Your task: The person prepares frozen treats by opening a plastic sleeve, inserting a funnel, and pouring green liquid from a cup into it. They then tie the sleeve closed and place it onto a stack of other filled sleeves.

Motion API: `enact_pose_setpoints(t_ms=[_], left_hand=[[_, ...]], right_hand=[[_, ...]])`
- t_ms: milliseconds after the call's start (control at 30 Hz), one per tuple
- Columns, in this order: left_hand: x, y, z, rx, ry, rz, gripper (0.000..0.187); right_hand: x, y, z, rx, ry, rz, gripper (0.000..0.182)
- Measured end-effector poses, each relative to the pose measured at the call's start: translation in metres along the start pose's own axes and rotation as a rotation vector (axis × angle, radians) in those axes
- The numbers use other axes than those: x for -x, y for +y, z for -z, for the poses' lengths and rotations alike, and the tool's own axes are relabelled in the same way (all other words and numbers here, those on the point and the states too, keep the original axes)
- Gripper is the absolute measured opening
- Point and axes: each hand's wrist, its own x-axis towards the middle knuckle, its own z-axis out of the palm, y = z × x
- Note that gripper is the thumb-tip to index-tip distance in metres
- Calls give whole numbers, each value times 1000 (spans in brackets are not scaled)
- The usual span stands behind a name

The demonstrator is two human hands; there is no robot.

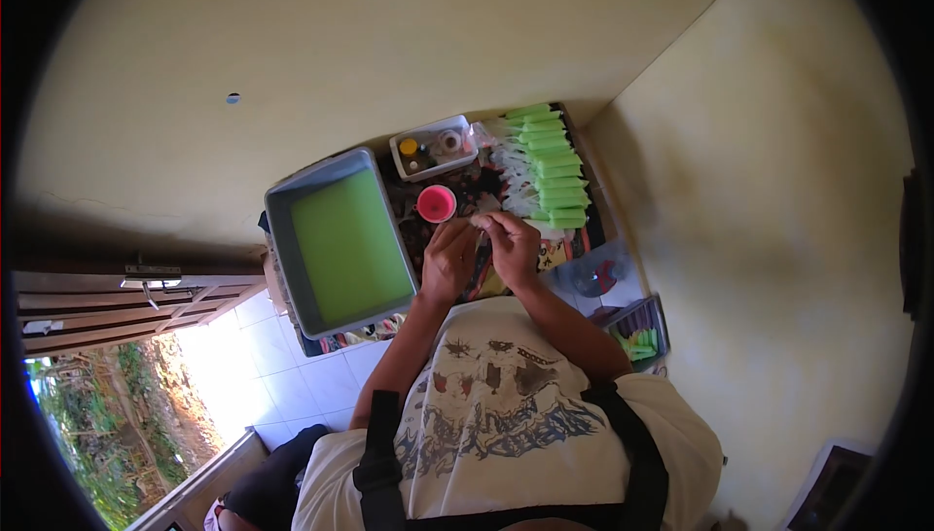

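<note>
Over the near side of the table, my left hand (449,257) and my right hand (514,247) meet with fingertips pinched together. Whatever is between the fingers is too small to make out. Just beyond my left hand stands a pink cup (437,204). To the left, a large grey basin (275,239) holds green liquid (352,251). On the right, beyond my right hand, lie rows of filled green plastic tubes (559,163) with clear, loose ends (513,166) pointing left.
A white tray (404,173) with a yellow-capped container (408,147) and a roll of tape (449,141) sits by the wall. A clear plastic jug (592,278) and a crate (660,322) with more green tubes are lower right. An open door (146,302) is left.
</note>
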Motion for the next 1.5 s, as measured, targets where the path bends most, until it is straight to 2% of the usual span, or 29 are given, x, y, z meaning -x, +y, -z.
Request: enact_pose_setpoints(t_ms=[133,167,267,400,467,533,567,633,700,733,800,867,933,1033,1167,1233,1333,1500], left_hand=[[5,-1,-11,-36,-75,4,16],[11,-5,-18,-44,-79,15,16],[6,-2,-34,-41,-53,20,13],[-6,-1,-68,-10,-9,88,13],[-12,1,-90,85,-22,358,12],[-22,0,-108,256,-13,560,14],[-28,-1,-117,385,2,627,16],[-44,7,-137,639,45,730,19],[-58,-2,-152,409,-67,801,21],[-64,-12,-161,292,-122,834,22],[-59,-50,-196,511,37,858,23],[-66,-69,-215,625,162,937,22],[-66,-83,-222,450,137,928,24],[-72,-85,-228,273,105,961,27],[-51,-90,-229,177,9,973,29],[-41,-87,-229,104,-55,934,26],[-32,-75,-220,104,-42,882,27],[-17,-55,-188,12,19,768,20]], right_hand=[[-5,3,18,-110,74,-165,20],[-11,0,24,-217,123,-166,22],[-23,12,40,-272,100,-164,22],[-52,20,69,-440,-140,-162,26],[-65,18,96,-206,-319,-22,44],[-67,31,112,77,-310,267,54],[-69,48,122,142,-364,300,54],[-75,81,140,173,-329,203,52],[-89,97,153,163,-301,71,45],[-103,111,158,233,-298,155,38],[-135,130,172,364,-384,184,33],[-165,154,179,363,-342,265,28],[-194,183,183,415,-353,383,30],[-218,214,182,583,-341,400,30],[-231,239,180,645,-425,412,30],[-232,242,179,632,-467,378,30],[-230,236,179,635,-482,336,29],[-202,219,168,528,-353,357,27]])
